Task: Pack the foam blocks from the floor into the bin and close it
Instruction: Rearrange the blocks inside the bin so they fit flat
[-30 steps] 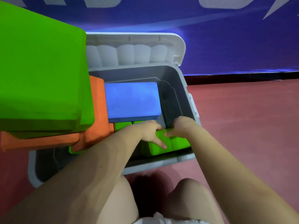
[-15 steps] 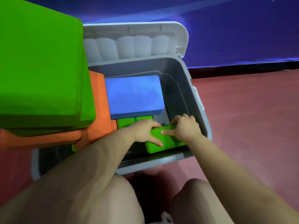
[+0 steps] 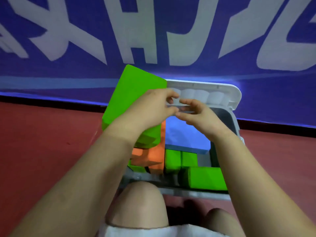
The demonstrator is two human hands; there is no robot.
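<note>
Both hands hover above the open grey bin (image 3: 236, 127), the left hand (image 3: 153, 106) and right hand (image 3: 196, 113) with fingers loosely curled, holding nothing. Inside lie a blue block (image 3: 184, 137), orange block (image 3: 153, 156) and small green blocks (image 3: 205, 178); a large green block (image 3: 133, 93) juts up on the left, before the raised lid (image 3: 222, 94).

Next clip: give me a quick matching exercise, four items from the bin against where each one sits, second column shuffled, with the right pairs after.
Things:
1. large green block
2. blue block
3. orange block
4. lid

Places:
A. flat in the bin's far right part
B. standing open behind the bin, against the wall
C. sticking up high above the bin's left side
D. low in the bin, under the large green block

Pairs: 1-C, 2-A, 3-D, 4-B
</note>
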